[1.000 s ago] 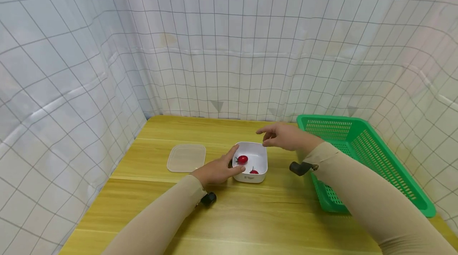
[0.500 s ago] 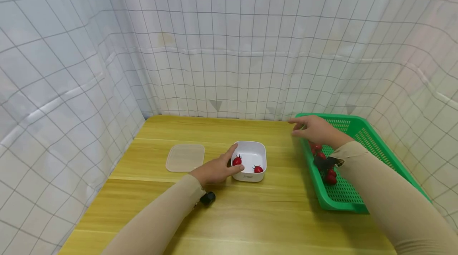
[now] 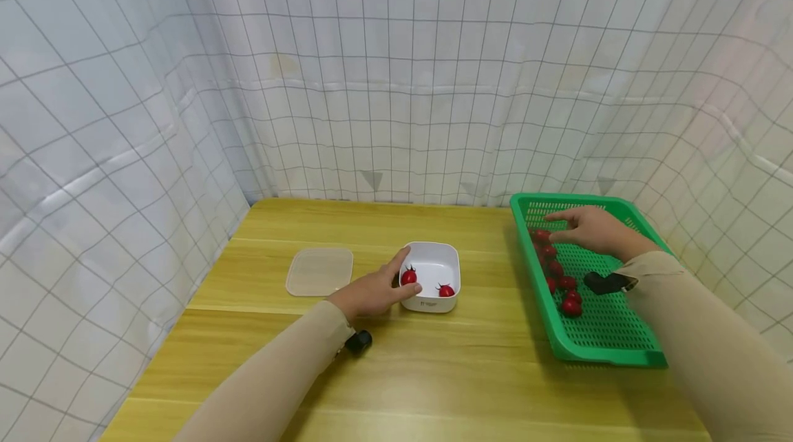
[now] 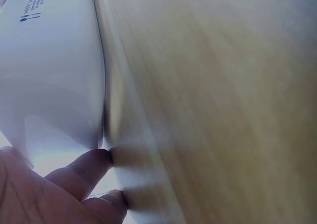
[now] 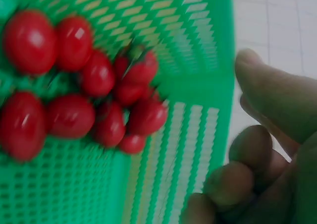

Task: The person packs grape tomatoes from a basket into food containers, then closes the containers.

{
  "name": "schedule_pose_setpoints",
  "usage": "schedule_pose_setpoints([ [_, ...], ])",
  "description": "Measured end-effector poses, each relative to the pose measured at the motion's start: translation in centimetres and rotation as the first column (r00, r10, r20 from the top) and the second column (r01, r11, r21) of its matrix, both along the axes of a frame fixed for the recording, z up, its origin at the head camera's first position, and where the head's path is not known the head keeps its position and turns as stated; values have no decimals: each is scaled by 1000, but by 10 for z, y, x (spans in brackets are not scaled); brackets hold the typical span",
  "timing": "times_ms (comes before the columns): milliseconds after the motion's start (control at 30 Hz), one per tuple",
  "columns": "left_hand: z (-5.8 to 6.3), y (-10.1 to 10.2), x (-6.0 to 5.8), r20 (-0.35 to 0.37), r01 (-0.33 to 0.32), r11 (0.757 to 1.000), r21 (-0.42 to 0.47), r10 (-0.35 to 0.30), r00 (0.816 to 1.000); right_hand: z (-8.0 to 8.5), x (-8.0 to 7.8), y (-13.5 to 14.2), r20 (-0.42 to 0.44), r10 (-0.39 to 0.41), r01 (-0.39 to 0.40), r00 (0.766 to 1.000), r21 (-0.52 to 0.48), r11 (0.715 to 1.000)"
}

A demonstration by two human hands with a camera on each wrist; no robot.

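A white square food container [image 3: 440,265] stands on the wooden table, with two red cherry tomatoes [image 3: 446,290] inside. My left hand [image 3: 374,292] holds its left side, thumb across the near rim and index finger along the left edge. In the left wrist view, fingertips [image 4: 96,162] touch down beside the container wall [image 4: 49,80]. My right hand [image 3: 591,230] is over the green basket [image 3: 557,342], its fingers loosely bent around nothing. Below and left of it, several cherry tomatoes [image 5: 72,116] lie along the basket's left side, some with green stems.
A translucent square lid [image 3: 320,272] lies flat on the table to the left of the container. Behind and around the table [image 3: 434,373] hangs a white checked curtain [image 3: 396,118]. The basket has raised slotted walls.
My right hand has moved right, from beside the container to over the basket, uncovering the tomatoes there. The two tomatoes in the container have shifted slightly. My left hand has stayed at the container.
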State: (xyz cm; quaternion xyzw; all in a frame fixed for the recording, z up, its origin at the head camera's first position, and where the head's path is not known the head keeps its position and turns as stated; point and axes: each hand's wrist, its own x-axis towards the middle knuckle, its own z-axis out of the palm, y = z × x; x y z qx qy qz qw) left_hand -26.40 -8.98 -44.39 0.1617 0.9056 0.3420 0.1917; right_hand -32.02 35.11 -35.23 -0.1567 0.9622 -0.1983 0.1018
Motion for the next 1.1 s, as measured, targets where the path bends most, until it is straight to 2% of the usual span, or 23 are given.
schedule_pose_setpoints([
  [167,0,0,0,6,0,1000,14,0,1000,-10,2,19,141,47,-51,989,27,998],
  [333,0,1,-1,10,1,1000,22,-1,1000,-18,7,30,279,68,-71,958,2,997],
  [533,1,0,0,8,1,1000,24,-1,1000,-28,11,34,378,81,-62,922,-62,996],
  [633,0,0,-1,8,3,1000,26,-3,1000,-33,12,35,407,82,-50,910,-89,995],
  [767,-1,0,-1,6,2,1000,24,-2,1000,-38,14,37,394,93,-64,914,-88,994],
  [967,-1,0,-2,10,0,1000,24,0,1000,-43,18,35,431,94,-56,897,-100,993],
  [1100,-1,0,-1,9,0,1000,27,-1,1000,-44,20,35,404,96,-69,910,-80,994],
])
